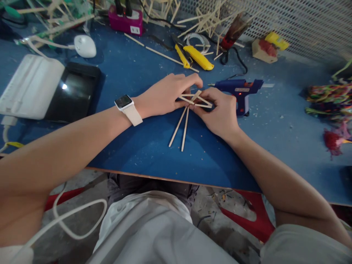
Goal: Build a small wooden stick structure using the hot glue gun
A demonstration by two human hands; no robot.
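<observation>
Between my two hands is a small frame of thin wooden sticks [186,124], its pieces crossing near the top and two long ones pointing down toward me. My left hand [172,91], with a watch on the wrist, pinches the frame's left side. My right hand [220,112] grips its right side with thumb and fingers. Some fingertips are hidden behind the sticks. Just beyond my right hand lies a blue hot glue gun [239,88] with a red light lit, its nozzle pointing left.
Yellow-handled pliers [198,57] and loose sticks [165,55] lie farther back. A purple power socket [125,20] stands behind. At left are a white power bank [30,86] and a black device [74,91]. Colourful strings [330,97] sit at right. The blue table's edge [165,178] runs before me.
</observation>
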